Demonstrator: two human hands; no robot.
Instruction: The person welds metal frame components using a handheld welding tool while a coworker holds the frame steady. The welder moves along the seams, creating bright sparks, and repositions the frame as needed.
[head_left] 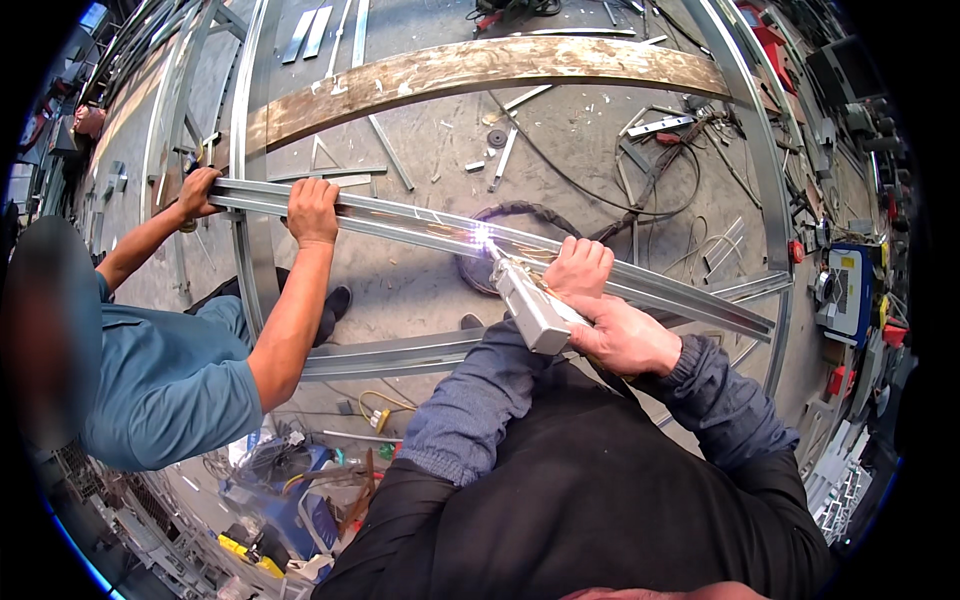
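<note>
A handheld welding gun (532,305) with a pale, boxy body is in my right hand (632,338), its fingers wrapped round the rear. At its nozzle a bright violet-white spark glows against a long galvanised metal channel (400,222), throwing orange streaks along it. Just right of the spark, my left hand (580,267) is closed over the channel, its forearm passing behind the gun. To the left, another person in a blue-grey shirt grips the same channel with two hands, the nearer hand (313,212) on top and the farther hand (200,192) at its end.
The channel lies across a metal frame with an upright rail (250,200) at left and another rail (765,180) at right. A wooden plank (480,68) spans the far side. Cables (650,190) and metal offcuts litter the concrete floor. A blue-and-white machine (848,290) stands at right.
</note>
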